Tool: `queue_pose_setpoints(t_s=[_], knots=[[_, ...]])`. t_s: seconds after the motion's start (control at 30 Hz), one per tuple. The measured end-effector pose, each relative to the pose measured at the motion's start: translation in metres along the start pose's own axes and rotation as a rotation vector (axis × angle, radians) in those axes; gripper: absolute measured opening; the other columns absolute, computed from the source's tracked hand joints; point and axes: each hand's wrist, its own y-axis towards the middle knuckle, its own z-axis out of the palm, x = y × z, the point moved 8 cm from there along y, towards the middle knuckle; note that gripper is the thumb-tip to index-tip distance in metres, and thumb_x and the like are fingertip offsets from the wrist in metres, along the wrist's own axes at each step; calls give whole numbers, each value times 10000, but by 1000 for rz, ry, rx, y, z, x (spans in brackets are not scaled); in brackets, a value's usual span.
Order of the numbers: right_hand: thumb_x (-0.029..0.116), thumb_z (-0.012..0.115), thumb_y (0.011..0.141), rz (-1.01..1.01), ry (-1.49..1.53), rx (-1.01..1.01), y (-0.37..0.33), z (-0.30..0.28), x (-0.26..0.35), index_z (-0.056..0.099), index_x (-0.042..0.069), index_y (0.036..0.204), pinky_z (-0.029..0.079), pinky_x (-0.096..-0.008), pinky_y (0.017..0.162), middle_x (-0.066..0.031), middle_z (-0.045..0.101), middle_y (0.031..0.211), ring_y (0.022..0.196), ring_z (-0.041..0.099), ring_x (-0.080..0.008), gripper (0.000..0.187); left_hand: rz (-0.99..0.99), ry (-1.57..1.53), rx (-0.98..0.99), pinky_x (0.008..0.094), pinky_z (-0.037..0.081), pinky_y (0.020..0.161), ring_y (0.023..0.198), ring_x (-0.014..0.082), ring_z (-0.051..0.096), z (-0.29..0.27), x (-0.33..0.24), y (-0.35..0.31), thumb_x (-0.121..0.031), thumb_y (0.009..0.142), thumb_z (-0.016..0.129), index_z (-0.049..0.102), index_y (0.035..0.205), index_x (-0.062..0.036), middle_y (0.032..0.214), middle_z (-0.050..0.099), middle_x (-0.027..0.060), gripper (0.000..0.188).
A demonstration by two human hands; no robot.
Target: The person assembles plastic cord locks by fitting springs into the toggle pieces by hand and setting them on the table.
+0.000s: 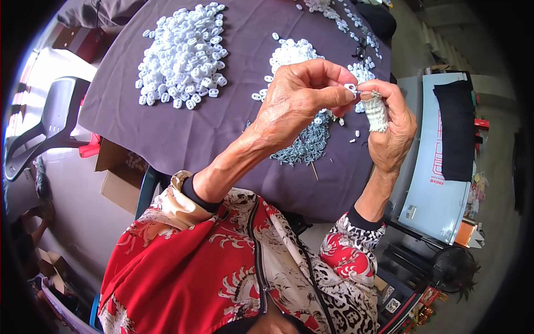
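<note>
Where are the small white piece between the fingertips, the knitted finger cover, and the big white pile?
small white piece (pixel 350 87), head view, its middle.
knitted finger cover (pixel 376 114), head view, mid sleeve.
big white pile (pixel 183 53), head view, pile centre.

Single view, head-mounted fisheye, worn by the seated person. It looks steeply down and forward over the person's own chest and patterned sleeves, which fill the lower frame. Hands sit close to the lens, near centre. Beyond them the round table (pixel 167 139) with its dark cloth occupies the upper half. Straight edges bow toward the rim; corners are black. Floor and a grey chair (pixel 50 128) show at the left margin.
</note>
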Motion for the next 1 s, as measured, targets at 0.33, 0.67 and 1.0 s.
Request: queue_pose_setpoints(t_s=[0.33, 0.67, 1.0], knots=[[-80, 577, 664, -110, -230, 15, 1, 1, 16, 546, 45, 865, 461, -314, 562, -66, 591, 760, 655, 604, -250, 240, 62, 147, -43, 233, 471, 630, 652, 113, 574, -1, -5, -3, -16, 764, 635, 603, 906, 47, 729, 621, 81, 159], [-130, 525, 623, -116, -291, 36, 1, 11, 19, 537, 29, 861, 466, -302, 581, -78, 588, 748, 659, 603, -226, 286, 80, 164, -90, 229, 480, 626, 658, 114, 581, -5, -5, -6, 4, 769, 623, 601, 914, 62, 744, 629, 93, 157], [-119, 533, 629, -68, -119, 64, 5, 6, 9, 575, 17, 888, 473, -268, 619, -92, 618, 816, 702, 620, -198, 295, 40, 62, -44, 250, 489, 642, 660, 133, 593, -9, 1, 1, -21, 778, 622, 602, 909, 49, 754, 634, 103, 149]])
